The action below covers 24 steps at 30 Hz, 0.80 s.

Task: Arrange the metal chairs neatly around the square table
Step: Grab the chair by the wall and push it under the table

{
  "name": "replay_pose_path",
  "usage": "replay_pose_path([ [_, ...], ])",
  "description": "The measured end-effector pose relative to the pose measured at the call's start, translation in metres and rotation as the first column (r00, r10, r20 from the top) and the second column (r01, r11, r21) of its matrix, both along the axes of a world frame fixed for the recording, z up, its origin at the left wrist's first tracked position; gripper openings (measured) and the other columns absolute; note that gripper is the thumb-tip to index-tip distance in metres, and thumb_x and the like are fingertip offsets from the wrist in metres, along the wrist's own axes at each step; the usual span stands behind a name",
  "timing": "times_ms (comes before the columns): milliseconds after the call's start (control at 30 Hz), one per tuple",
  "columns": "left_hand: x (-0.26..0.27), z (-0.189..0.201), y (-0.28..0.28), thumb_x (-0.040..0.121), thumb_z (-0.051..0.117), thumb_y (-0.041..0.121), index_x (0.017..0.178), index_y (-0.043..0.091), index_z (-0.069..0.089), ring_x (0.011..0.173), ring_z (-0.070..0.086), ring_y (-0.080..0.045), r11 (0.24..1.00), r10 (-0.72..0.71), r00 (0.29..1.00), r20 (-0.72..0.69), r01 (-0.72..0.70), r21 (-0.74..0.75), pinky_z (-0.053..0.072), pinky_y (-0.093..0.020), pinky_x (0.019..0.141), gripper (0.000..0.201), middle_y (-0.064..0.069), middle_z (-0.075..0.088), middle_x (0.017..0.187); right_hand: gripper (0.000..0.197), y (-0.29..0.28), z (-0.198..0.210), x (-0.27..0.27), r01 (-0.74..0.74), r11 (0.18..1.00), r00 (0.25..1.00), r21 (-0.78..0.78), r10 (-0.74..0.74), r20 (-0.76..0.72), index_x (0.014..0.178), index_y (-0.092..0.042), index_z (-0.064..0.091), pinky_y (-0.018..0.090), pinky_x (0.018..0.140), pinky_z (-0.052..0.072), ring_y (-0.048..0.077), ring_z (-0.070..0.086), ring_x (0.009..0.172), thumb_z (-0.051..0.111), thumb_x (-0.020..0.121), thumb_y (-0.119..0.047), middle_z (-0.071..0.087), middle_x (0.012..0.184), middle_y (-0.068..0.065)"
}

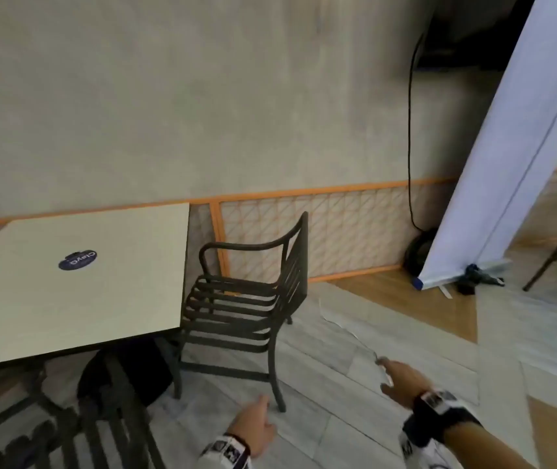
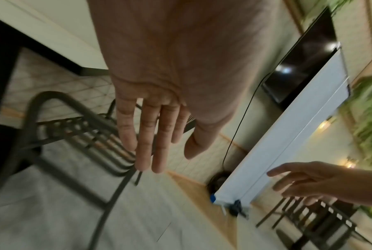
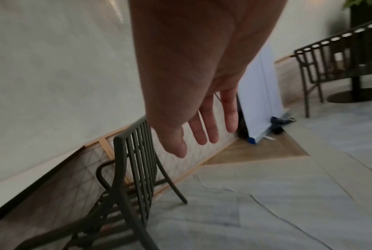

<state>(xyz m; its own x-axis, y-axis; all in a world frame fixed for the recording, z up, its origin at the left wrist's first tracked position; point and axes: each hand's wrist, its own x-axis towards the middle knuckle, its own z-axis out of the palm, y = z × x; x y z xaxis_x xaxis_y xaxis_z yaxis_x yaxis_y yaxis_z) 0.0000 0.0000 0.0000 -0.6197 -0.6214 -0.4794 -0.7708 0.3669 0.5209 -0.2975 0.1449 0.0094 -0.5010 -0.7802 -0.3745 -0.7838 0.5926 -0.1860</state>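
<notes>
**Both hands empty, dark slatted chair waiting at the table's right edge**

The metal chair (image 1: 246, 299) stands in the middle of the head view, its seat front tucked just under the right edge of the square table (image 1: 77, 282), which fills the left of the frame. A second chair (image 1: 77, 431) shows only in part at the lower left, under the table's near edge.

The left hand (image 1: 253, 424), bottom centre, and the right hand (image 1: 402, 380), lower right, are both spread with fingers straight and hold nothing; neither touches the chair.

The chair looks like rigid painted metal bars: likely stiff, fairly heavy, and prone to scrape on the tiled floor rather than slide quietly. The top rail of the backrest and the curved armrest look like the firmest places to take hold, one hand on each.

It stands upright on its legs. The seat faces left, toward the table; the backrest is at its right side, rising toward the upper right. The seat slats run from the near side toward the wall, roughly parallel to the table edge.
</notes>
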Motion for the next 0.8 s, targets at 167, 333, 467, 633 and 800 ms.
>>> replay_pose_path([
  [167, -0.148, 0.033, -0.066, 0.086, 0.056, 0.024, 0.126, 0.006, 0.044, 0.114, 0.056, -0.033, 0.977, 0.105, 0.978, -0.180, -0.135, -0.164, 0.047, -0.041, 0.098, 0.045, -0.017, 0.060, 0.121, 0.056, -0.110, 0.051, -0.119, -0.151, 0.986, 0.984, -0.074, 0.143, -0.107, 0.138, -0.018, 0.035, 0.041, 0.096, 0.045, 0.031, 0.051, 0.120, 0.059, 0.087, -0.023, 0.049, 0.138, 0.013],
  [333, -0.250, 0.047, -0.107, 0.084, 0.059, 0.024, 0.130, 0.002, 0.043, 0.124, 0.046, -0.036, 0.946, 0.176, 0.970, -0.170, -0.214, -0.242, 0.043, -0.045, 0.103, 0.053, -0.019, 0.046, 0.133, 0.057, -0.204, 0.084, -0.194, -0.365, 0.928, 0.914, -0.075, 0.342, -0.218, 0.137, -0.018, 0.036, 0.044, 0.093, 0.045, 0.035, 0.053, 0.118, 0.059, 0.085, -0.023, 0.051, 0.135, 0.014],
  [467, -0.297, 0.037, -0.139, 0.085, 0.059, 0.025, 0.138, 0.003, 0.033, 0.130, 0.037, -0.034, 0.930, 0.218, 0.970, -0.105, -0.239, -0.279, 0.040, -0.047, 0.106, 0.063, -0.017, 0.038, 0.140, 0.053, -0.283, 0.083, -0.231, -0.489, 0.869, 0.859, -0.070, 0.466, -0.212, 0.135, -0.022, 0.037, 0.043, 0.088, 0.048, 0.033, 0.054, 0.114, 0.057, 0.086, -0.020, 0.052, 0.132, 0.011],
  [633, -0.333, 0.001, -0.178, 0.088, 0.057, 0.026, 0.148, 0.004, 0.013, 0.138, 0.031, -0.032, 0.905, 0.313, 0.948, -0.049, -0.314, -0.286, 0.033, -0.043, 0.112, 0.078, -0.017, 0.026, 0.152, 0.058, -0.384, 0.060, -0.271, -0.580, 0.814, 0.796, -0.029, 0.558, -0.235, 0.138, -0.024, 0.034, 0.043, 0.086, 0.049, 0.032, 0.053, 0.117, 0.057, 0.086, -0.014, 0.046, 0.139, 0.008],
  [800, -0.354, -0.022, -0.201, 0.089, 0.056, 0.015, 0.150, 0.008, 0.000, 0.140, 0.032, -0.028, 0.871, 0.411, 0.911, -0.029, -0.402, -0.283, 0.033, -0.041, 0.115, 0.084, -0.015, 0.021, 0.156, 0.064, -0.471, 0.036, -0.303, -0.688, 0.725, 0.689, 0.034, 0.666, -0.286, 0.139, -0.022, 0.033, 0.044, 0.087, 0.051, 0.032, 0.049, 0.121, 0.058, 0.082, -0.007, 0.042, 0.144, 0.009],
])
